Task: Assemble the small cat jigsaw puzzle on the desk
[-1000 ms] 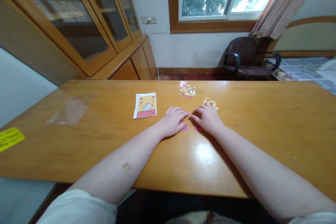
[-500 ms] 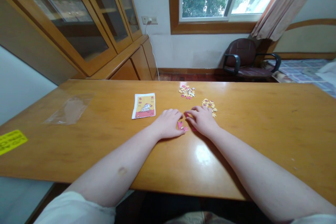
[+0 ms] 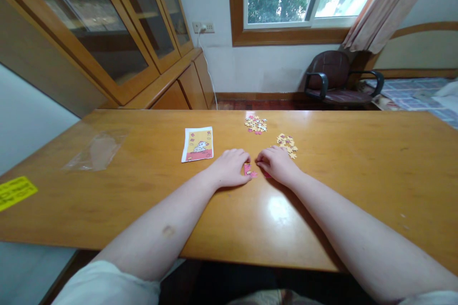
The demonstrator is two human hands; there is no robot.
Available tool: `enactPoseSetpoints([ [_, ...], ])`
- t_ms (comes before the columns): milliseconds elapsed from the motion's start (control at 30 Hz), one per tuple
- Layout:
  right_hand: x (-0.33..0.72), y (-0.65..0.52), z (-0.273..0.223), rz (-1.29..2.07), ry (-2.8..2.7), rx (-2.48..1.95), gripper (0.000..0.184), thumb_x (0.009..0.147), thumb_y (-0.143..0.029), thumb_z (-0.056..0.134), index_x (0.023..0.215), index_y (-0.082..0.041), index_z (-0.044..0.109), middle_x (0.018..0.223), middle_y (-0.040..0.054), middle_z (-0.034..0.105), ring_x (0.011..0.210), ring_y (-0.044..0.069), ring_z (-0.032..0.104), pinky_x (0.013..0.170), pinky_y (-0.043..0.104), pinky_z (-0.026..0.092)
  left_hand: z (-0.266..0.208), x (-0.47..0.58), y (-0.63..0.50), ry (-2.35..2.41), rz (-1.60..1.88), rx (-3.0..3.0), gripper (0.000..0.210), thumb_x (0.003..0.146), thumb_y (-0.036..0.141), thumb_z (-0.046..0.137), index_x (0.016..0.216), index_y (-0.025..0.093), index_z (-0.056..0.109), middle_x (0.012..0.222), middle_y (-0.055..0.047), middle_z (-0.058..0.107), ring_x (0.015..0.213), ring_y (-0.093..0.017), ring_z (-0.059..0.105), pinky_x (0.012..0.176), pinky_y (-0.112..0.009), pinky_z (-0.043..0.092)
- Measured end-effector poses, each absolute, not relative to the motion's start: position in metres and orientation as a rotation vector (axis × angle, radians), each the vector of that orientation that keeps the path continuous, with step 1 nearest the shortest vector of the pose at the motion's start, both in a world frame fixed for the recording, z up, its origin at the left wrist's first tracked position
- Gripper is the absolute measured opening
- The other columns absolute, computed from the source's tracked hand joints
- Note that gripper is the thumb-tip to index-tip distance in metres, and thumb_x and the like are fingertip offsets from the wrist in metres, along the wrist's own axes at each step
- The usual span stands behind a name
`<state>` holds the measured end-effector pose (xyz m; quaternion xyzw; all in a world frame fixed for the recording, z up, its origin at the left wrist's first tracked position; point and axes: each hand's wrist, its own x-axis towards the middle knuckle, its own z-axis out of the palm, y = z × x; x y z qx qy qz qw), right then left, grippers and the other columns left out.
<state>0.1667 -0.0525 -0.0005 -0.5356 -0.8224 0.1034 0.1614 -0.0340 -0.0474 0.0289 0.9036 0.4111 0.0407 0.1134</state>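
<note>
Some pink pieces (image 3: pixel 247 172): near, flat on the desk (image 3: pixel 232 219).
Left hand (image 3: pixel 231 167): grip wide, curved about them.
Right hand (image 3: pixel 276 162): grip narrow; cannot tell whether it holds anything.
Yellow pieces (image 3: pixel 288 144): just beyond it.
Picture card (image 3: pixel 198 147): left.
Jigsaw pile (image 3: pixel 256 125): farthest.

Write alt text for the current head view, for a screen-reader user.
A person's left hand curls around pink jigsaw pieces on a wooden table, with the right hand close beside them. A far jigsaw pile and a nearer jigsaw pile lie beyond; a picture card and clear plastic bag lie to the left.
</note>
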Motion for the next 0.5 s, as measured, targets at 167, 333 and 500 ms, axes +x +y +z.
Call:
enactPoseSetpoints([
  [167, 0.1704, -0.0531, 0.0015, 0.327, -2.37, -1.463, 0.009, 0.085, -0.019, 0.061, 0.084, -0.022, 0.069, 0.086, 0.0023, 0.073, 0.086, 0.02, 0.056, 0.077, 0.034, 0.03, 0.0266, -0.0347, -0.0466, 1.215, 0.118, 2.661, 0.03, 0.077, 0.044, 0.059, 0.095, 0.02, 0.057, 0.099, -0.007, 0.062, 0.095, -0.025, 0.058, 0.085, -0.038, 0.044],
  [333, 0.1732, -0.0549, 0.0039, 0.383, -2.364, -1.4, 0.004, 0.082, -0.02, 0.066, 0.083, -0.022, 0.07, 0.084, 0.0022, 0.073, 0.084, 0.02, 0.058, 0.08, 0.035, 0.033, 0.028, -0.0339, -0.0467, 1.228, 0.099, 2.642, 0.031, 0.077, 0.045, 0.059, 0.095, 0.02, 0.058, 0.1, -0.007, 0.063, 0.095, -0.025, 0.059, 0.085, -0.038, 0.044],
  [500, 0.1743, -0.055, 0.0036, 0.471, -2.333, -1.376, 0.008, 0.079, -0.016, 0.067, 0.082, -0.022, 0.071, 0.081, 0.0018, 0.073, 0.08, 0.018, 0.061, 0.08, 0.033, 0.04, 0.0305, -0.0333, -0.0468, 1.225, 0.072, 2.635, 0.029, 0.076, 0.042, 0.06, 0.095, 0.02, 0.058, 0.1, -0.007, 0.063, 0.097, -0.026, 0.059, 0.086, -0.038, 0.044],
])
